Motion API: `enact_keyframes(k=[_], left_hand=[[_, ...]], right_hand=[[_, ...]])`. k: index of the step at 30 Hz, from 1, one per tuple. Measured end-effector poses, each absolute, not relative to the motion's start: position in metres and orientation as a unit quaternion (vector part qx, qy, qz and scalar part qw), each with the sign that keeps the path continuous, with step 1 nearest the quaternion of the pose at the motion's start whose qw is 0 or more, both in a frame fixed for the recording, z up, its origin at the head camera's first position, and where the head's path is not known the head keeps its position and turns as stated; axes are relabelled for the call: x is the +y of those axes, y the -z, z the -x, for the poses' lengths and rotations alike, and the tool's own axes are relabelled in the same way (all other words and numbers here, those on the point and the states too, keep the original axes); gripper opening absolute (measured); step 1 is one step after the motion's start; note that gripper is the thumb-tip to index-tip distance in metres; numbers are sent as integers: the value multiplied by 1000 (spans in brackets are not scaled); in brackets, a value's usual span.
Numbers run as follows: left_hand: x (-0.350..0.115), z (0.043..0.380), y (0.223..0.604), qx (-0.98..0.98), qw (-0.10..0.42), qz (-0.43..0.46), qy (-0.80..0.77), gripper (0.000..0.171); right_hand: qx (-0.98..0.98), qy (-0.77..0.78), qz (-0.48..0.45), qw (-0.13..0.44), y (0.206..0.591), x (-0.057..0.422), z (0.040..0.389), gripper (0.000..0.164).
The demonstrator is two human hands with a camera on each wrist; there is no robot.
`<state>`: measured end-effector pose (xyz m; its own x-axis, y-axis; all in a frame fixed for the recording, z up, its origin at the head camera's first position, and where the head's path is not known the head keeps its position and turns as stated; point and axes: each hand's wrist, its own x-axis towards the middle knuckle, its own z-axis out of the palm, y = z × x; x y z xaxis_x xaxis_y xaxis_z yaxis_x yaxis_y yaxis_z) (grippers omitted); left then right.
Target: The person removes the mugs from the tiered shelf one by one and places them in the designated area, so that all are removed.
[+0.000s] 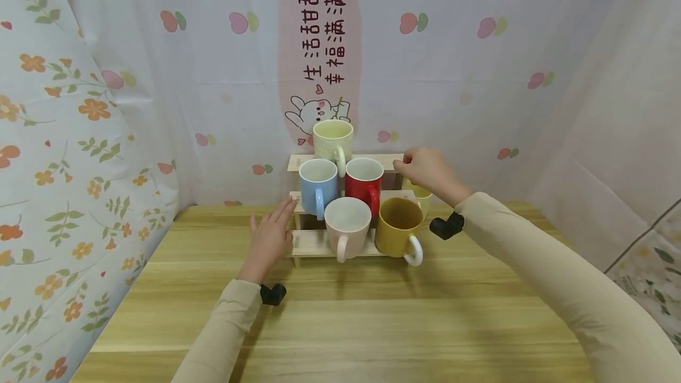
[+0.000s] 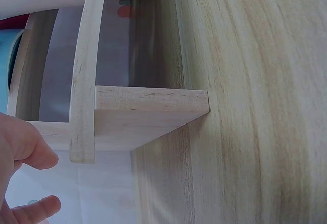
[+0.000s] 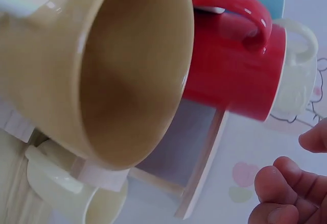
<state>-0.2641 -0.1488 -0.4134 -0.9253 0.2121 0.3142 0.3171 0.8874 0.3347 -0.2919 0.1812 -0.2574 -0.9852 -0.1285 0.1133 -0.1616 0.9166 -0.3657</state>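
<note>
A stepped wooden rack (image 1: 310,243) holds several mugs. On its top shelf is a pale yellow-green mug (image 1: 331,142). Light blue (image 1: 317,183) and red (image 1: 364,174) mugs occupy the middle shelf, and a pale pink mug (image 1: 347,223) and a mustard mug (image 1: 393,235) the lowest. My left hand (image 1: 270,240) rests its outstretched fingertips at the middle shelf's left end; its thumb and another finger (image 2: 38,211) show apart in the left wrist view. Beside the top shelf's right end, my right hand (image 1: 432,172) holds nothing, its fingers (image 3: 276,185) loosely bent.
Another pale yellow mug (image 1: 422,198) stands on the table at the rack's right, partly hidden under my right hand. The wooden table (image 1: 372,330) extends in front. A printed curtain (image 1: 441,81) hangs right behind the rack, with a flowered cloth (image 1: 69,152) on the left.
</note>
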Motion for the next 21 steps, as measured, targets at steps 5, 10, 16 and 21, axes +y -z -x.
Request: enact_keyframes(k=[5, 10, 16, 21], left_hand=[[-150, 264, 414, -962, 135, 139, 191, 71], [-149, 265, 414, -961, 145, 144, 186, 70], [-148, 265, 415, -960, 145, 147, 188, 70], [-148, 265, 414, -961, 139, 139, 194, 71]], right_hand=[[-977, -193, -76, 49, 252, 169, 293, 31], [-975, -193, -82, 78, 249, 161, 298, 33], [-976, -184, -86, 74, 240, 150, 303, 27], [-977, -178, -101, 66, 231, 138, 309, 30]])
